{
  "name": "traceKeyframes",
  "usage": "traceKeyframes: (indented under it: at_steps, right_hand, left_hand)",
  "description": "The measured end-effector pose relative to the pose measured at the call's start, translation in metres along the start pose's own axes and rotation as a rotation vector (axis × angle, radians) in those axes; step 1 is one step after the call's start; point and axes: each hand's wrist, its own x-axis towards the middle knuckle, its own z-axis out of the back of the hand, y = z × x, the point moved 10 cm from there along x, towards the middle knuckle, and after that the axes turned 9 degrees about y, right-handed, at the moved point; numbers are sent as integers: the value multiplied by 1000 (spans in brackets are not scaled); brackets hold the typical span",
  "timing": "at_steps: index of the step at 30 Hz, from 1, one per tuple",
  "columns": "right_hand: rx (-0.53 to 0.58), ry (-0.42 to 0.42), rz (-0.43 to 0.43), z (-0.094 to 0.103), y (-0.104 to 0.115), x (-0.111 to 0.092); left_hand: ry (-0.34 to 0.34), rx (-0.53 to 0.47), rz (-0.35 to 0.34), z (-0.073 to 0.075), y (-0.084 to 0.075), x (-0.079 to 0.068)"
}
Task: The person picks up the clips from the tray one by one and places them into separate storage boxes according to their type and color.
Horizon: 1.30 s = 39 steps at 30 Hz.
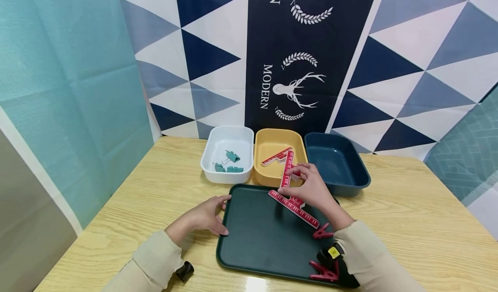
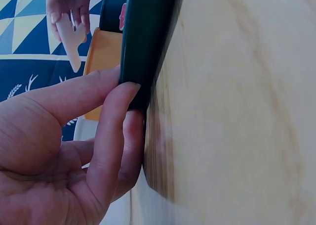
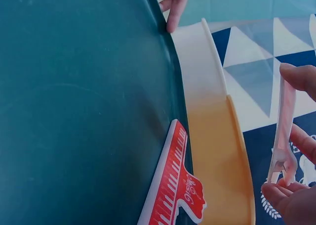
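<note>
My right hand [image 1: 307, 186] pinches a red piano-key-print music clip [image 1: 287, 171] between thumb and fingers, above the tray's far edge and overlapping the yellow bin in the head view. In the right wrist view the held clip [image 3: 284, 131] shows its pale side. A second red music clip [image 1: 293, 208] lies on the dark green tray [image 1: 256, 236], below that hand. My left hand [image 1: 204, 216] rests against the tray's left rim, fingers and thumb spread along it. In the left wrist view, fingertips [image 2: 129, 89] touch the rim.
Behind the tray stand a white bin [image 1: 227, 177] with several teal binder clips [image 1: 232, 156], a yellow bin [image 1: 266, 177] holding a red music clip [image 1: 277, 157], and a dark blue bin [image 1: 346, 190]. Two small red clips [image 1: 323, 231] lie at the tray's right side.
</note>
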Motion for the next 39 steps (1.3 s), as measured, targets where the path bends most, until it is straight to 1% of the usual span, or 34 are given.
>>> traceKeyframes:
  at_steps: [4, 8, 13, 21, 32, 39]
  right_hand:
    - [10, -14, -27, 0, -3, 8]
    - [49, -24, -36, 1, -4, 17]
    - [44, -43, -51, 4, -4, 27]
    - [49, -63, -140, 7, -12, 44]
    - [34, -84, -147, 7, -16, 67]
    - [56, -104, -206, 8, -23, 76]
  left_hand:
    - [-2, 5, 7, 0, 0, 0]
    - [-3, 8, 15, 0, 1, 1]
    - [-1, 11, 13, -1, 1, 1]
    - [1, 7, 16, 0, 1, 0]
    - [0, 8, 21, 1, 1, 0]
    - [2, 13, 23, 1, 2, 0]
